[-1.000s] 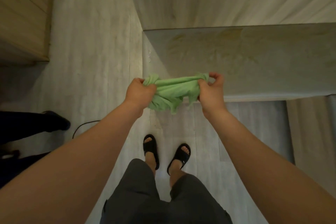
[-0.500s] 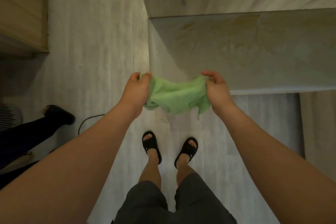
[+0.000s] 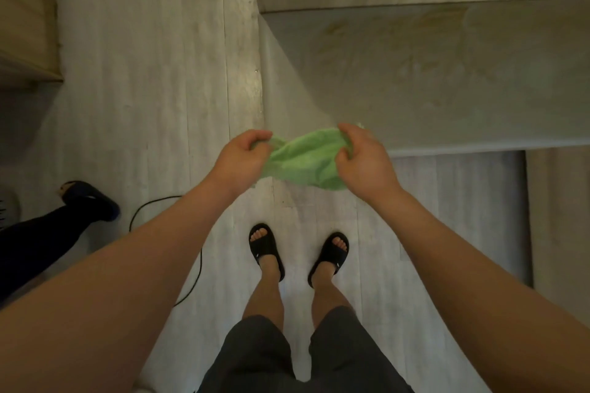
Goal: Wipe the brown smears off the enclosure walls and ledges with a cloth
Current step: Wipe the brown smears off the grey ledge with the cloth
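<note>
A crumpled green cloth (image 3: 303, 161) hangs between my two hands at waist height over the floor. My left hand (image 3: 242, 158) grips its left end and my right hand (image 3: 364, 159) grips its right end, fingers curled into the fabric. Just beyond them a grey ledge (image 3: 447, 118) juts out from the wall, its top marked with faint brown smears (image 3: 424, 29). The cloth's right corner reaches the ledge's near edge; I cannot tell whether it touches.
My feet in black sandals (image 3: 266, 252) stand on pale plank flooring. Another person's dark leg and shoe (image 3: 86, 201) are at the left, beside a black cable (image 3: 191, 265). A wooden cabinet (image 3: 25, 16) stands at the upper left.
Both hands have drawn closer together, bunching the cloth between them. They have dropped slightly in view, and the ledge's near edge sits lower in view.
</note>
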`<state>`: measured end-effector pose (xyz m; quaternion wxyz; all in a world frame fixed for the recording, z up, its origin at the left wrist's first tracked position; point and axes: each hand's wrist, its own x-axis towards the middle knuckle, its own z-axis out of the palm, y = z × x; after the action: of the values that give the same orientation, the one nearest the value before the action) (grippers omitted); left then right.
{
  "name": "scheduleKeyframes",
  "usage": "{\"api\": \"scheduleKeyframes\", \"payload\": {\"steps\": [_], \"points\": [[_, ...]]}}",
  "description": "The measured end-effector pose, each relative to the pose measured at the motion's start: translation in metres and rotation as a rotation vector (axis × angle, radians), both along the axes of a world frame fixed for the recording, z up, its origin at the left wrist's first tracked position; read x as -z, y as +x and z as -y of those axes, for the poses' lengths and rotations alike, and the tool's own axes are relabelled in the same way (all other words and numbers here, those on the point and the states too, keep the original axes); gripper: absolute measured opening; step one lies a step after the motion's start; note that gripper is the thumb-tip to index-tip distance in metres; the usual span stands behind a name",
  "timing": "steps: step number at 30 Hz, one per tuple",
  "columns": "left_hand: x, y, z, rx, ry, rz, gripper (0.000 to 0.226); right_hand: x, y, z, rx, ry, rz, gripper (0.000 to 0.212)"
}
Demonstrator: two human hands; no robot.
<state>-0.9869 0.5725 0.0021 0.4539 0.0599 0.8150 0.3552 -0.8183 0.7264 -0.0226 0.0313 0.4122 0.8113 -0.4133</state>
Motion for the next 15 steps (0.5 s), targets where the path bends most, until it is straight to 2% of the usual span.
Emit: {"api": "scheduleKeyframes", "payload": {"steps": [1,2,4,6,8,10,12,14,15], "points": [[-0.002,0.004,-0.001,0.021,0.033,0.045,0.029,-0.007,-0.008,0.011,-0.054,-0.084,-0.001,0.067],[-0.005,0.009,-0.002,0.043,0.072,0.095,0.03,-0.014,-0.016,0.021,-0.067,-0.264,-0.01,0.075],[-0.004,0.015,0.001,0.118,0.128,0.132,0.029,-0.026,-0.03,0.034,0.093,-0.761,-0.094,0.085],[-0.002,0.013,0.005,0.206,0.136,0.099,0.039,-0.027,-0.034,0.038,0.341,-1.178,-0.195,0.077],[0.0,0.007,0.008,0.292,0.138,0.051,0.055,-0.026,-0.027,0.036,0.403,-1.376,-0.25,0.068],[0.0,0.003,0.01,0.417,0.154,-0.008,0.052,-0.022,-0.022,0.038,0.377,-1.33,-0.212,0.069],[-0.003,0.001,0.009,0.495,0.175,-0.031,0.047,-0.017,-0.021,0.038,0.274,-0.969,-0.101,0.069],[-0.006,0.0,0.01,0.483,0.178,0.028,0.043,-0.014,-0.02,0.031,0.065,-0.527,-0.027,0.085],[-0.007,-0.001,0.01,0.468,0.185,0.062,0.043,-0.01,-0.018,0.027,-0.064,-0.407,-0.012,0.095]]}}
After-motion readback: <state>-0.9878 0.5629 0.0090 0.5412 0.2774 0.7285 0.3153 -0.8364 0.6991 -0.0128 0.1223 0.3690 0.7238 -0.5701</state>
